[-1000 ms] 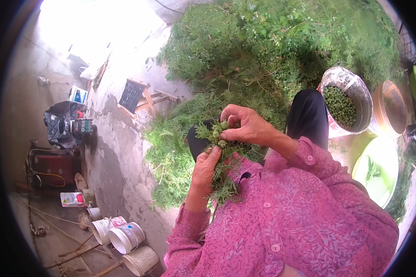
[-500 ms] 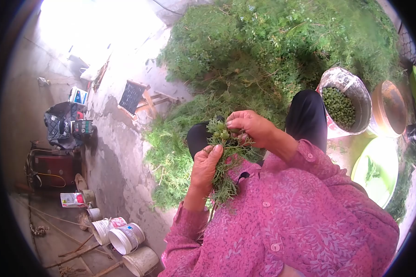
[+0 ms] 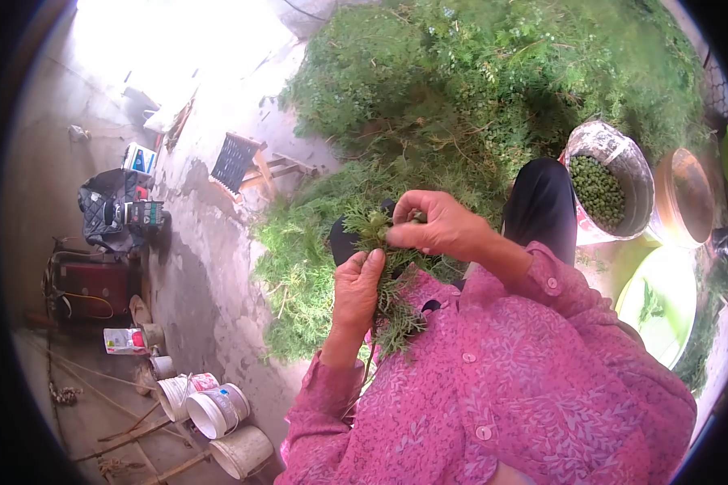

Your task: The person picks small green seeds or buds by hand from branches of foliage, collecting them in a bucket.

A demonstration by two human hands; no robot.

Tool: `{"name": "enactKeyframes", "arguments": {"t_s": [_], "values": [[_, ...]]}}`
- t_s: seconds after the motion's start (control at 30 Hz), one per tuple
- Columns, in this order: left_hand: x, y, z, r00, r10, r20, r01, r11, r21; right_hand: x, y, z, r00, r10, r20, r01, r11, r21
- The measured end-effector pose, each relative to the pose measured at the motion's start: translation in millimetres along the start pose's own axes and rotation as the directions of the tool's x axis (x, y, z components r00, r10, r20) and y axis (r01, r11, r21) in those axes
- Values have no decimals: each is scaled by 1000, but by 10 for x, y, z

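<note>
My left hand is closed around the stem of a leafy evergreen sprig, held in front of my lap. The sprig's feathery tips stick out above and below my fingers. My right hand is closed at the upper end of the sprig, thumb and index finger bent together on the small green cones there. A bit of green also shows between its curled fingers. Part of the sprig is hidden behind that hand.
A big heap of cut evergreen branches lies in front of me. To the right stand a bucket with many green cones, a tan bucket and a light green basin. White buckets and a small slatted seat are at the left.
My right hand has shifted slightly left and down, its fingers curling over the cones that showed before. My left hand keeps its hold on the sprig. The view has tilted slightly.
</note>
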State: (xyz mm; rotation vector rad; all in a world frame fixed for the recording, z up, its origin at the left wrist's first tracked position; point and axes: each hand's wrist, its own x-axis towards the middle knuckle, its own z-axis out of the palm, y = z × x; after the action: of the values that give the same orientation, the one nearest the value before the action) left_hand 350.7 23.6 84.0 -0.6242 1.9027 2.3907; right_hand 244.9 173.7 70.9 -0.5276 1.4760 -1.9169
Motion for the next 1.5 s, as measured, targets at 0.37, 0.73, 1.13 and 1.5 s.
{"name": "enactKeyframes", "arguments": {"t_s": [0.37,0.73,1.13,1.5], "values": [[-109,124,30,999,3,45,-7,996,88,17,-55,-394,999,33,34,-47,685,727],[-52,12,-2,997,10,76,-22,988,156,-27,-125,43,998,-58,-11,58,998,-19],[-93,52,-58,994,24,105,-37,992,118,-2,-88,-510,996,-62,68,-25,533,846],[-68,8,-37,991,24,129,-62,954,295,19,-38,-93,996,62,71,-66,997,51]]}}
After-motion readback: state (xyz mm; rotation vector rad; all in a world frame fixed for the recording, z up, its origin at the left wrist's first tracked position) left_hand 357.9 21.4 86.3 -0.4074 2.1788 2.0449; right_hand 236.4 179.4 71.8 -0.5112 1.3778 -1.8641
